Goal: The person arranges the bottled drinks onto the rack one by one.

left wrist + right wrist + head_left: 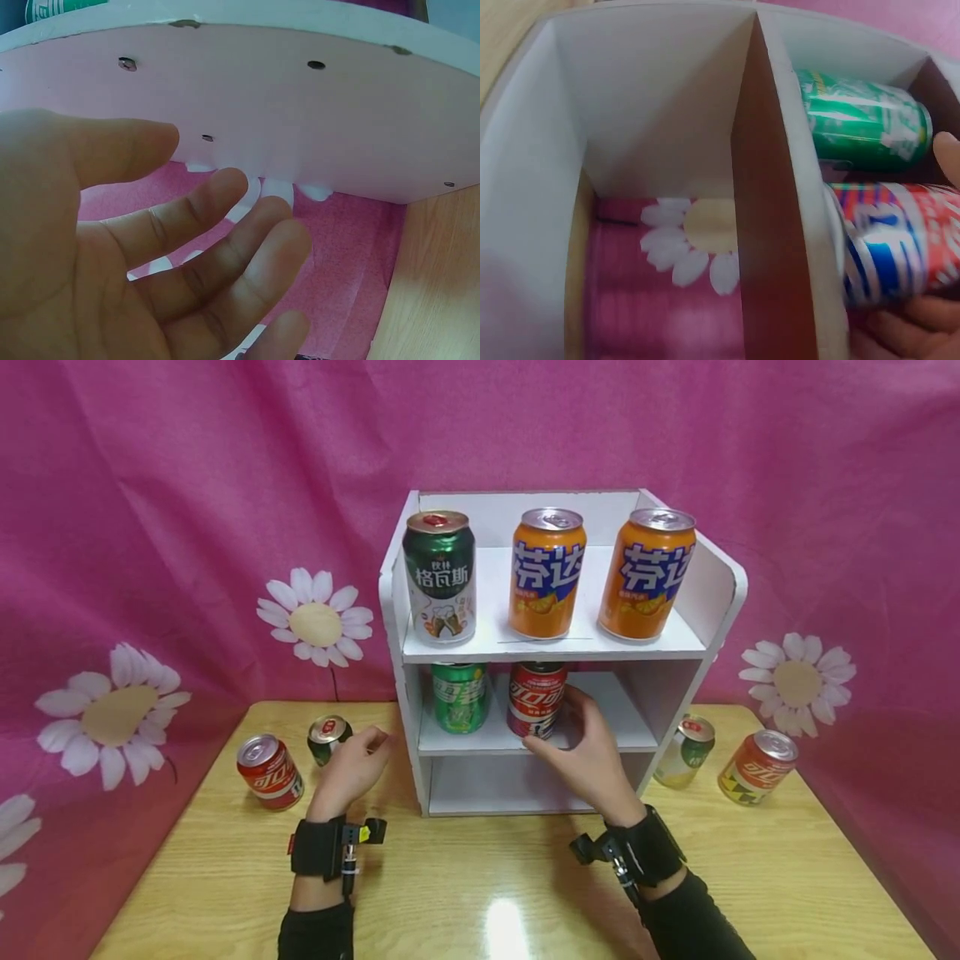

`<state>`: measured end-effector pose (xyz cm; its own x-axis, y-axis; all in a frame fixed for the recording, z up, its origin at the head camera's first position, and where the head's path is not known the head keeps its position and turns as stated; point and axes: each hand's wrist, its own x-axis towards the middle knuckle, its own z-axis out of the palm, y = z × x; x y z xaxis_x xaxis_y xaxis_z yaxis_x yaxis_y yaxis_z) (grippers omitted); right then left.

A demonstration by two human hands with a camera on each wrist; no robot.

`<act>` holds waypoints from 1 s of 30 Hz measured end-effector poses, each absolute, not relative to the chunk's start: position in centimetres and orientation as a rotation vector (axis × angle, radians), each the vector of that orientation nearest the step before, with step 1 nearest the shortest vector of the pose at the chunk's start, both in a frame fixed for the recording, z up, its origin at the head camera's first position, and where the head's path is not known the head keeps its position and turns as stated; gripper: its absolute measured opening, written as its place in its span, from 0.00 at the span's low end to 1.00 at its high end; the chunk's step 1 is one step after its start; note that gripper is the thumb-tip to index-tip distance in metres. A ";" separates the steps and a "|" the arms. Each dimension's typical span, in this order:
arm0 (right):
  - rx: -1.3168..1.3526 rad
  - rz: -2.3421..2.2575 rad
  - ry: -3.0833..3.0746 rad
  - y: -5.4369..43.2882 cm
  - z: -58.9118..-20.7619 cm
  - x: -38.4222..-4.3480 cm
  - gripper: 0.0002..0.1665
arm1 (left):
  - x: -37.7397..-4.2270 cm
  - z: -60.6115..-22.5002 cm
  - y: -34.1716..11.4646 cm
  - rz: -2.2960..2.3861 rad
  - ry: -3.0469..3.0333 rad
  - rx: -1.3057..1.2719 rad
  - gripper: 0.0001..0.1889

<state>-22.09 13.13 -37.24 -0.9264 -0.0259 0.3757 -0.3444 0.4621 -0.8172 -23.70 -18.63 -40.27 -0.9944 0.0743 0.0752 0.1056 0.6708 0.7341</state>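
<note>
A red cola can (536,700) stands on the middle shelf (600,739), close to its front edge. My right hand (588,756) reaches in from the right, its fingers curled round the can's far side and its thumb by the lower front. In the right wrist view the fingers lie along the lower side of the can (900,244), and the thumb shows at the right edge. Beside it stands a green soda can (460,697). My left hand (352,774) hovers left of the white rack (411,718), its fingers loosely bent and holding nothing (187,262).
On the top shelf stand a green-and-white can (440,577) and two orange soda cans (547,581). Left of the rack are a red can (271,774) and a dark green can (328,737). A green-topped can (684,752) and another red can (757,768) stand at right.
</note>
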 end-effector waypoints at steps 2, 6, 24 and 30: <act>0.414 1.376 -2.396 14.2 -37.8 -20.9 0.43 | -23.6 -40.4 -18.7 -1.245 -2.834 -0.156 0.23; 0.657 1.229 -2.322 16.5 -39.2 -19.0 0.31 | -23.6 -40.6 -18.8 -1.243 -2.827 -0.168 0.23; 0.211 0.924 -2.491 29.1 -43.8 -17.5 0.11 | -23.8 -40.2 -18.9 -1.280 -2.847 -0.152 0.21; -0.069 0.907 -2.360 31.0 -44.8 -19.0 0.27 | -23.8 -40.5 -19.0 -1.236 -2.861 -0.151 0.21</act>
